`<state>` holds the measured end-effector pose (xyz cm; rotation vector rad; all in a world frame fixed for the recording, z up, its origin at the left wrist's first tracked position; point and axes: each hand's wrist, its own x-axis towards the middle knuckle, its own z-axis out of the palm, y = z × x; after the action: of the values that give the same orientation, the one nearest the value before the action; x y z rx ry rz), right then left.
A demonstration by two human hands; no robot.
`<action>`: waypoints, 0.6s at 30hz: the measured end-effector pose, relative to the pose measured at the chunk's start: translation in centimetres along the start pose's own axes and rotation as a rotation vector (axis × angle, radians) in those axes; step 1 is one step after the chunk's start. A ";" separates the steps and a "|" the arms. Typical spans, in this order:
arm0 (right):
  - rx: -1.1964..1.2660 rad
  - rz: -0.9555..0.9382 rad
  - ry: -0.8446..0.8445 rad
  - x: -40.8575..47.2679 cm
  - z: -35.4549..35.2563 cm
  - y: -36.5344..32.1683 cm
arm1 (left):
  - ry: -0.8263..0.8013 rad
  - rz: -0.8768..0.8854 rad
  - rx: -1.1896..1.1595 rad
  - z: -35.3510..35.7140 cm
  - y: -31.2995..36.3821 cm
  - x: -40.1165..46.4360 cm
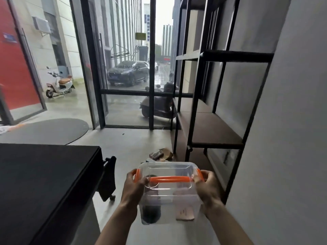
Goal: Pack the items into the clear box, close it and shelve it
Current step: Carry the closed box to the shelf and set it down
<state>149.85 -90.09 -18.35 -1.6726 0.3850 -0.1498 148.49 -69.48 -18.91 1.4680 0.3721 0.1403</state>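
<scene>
I hold the clear box (169, 197) in front of me, above the grey floor, with its lid on and an orange handle (169, 179) lying across the top. My left hand (134, 186) grips its left side by the orange latch. My right hand (207, 188) grips its right side by the other latch. Inside the box I see a dark round item (151, 212) on the left and a pinkish flat packet (184, 213) on the right. The black metal shelf (214, 128) with brown boards stands ahead on my right.
A black table (44, 177) fills the left side, with a black clamp-like part on wheels (108, 177) at its corner. Cardboard scraps (161, 153) lie on the floor by the shelf's foot. A grey wall (283, 138) is at the right. Glass doors (127, 76) are ahead.
</scene>
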 end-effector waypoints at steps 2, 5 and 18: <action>0.018 0.012 -0.019 4.6 1.6 -0.6 | 0.025 0.002 0.009 1.7 0.4 4.2; 0.017 0.021 -0.043 11.8 4.4 -0.8 | 0.026 -0.001 0.018 3.7 0.3 11.4; -0.060 -0.022 -0.028 45.4 22.2 -7.4 | 0.042 0.000 0.020 10.8 5.6 49.5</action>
<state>200.56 -83.80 -19.86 -1.7364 0.3529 -0.1328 199.08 -63.34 -20.72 1.4860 0.4088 0.1680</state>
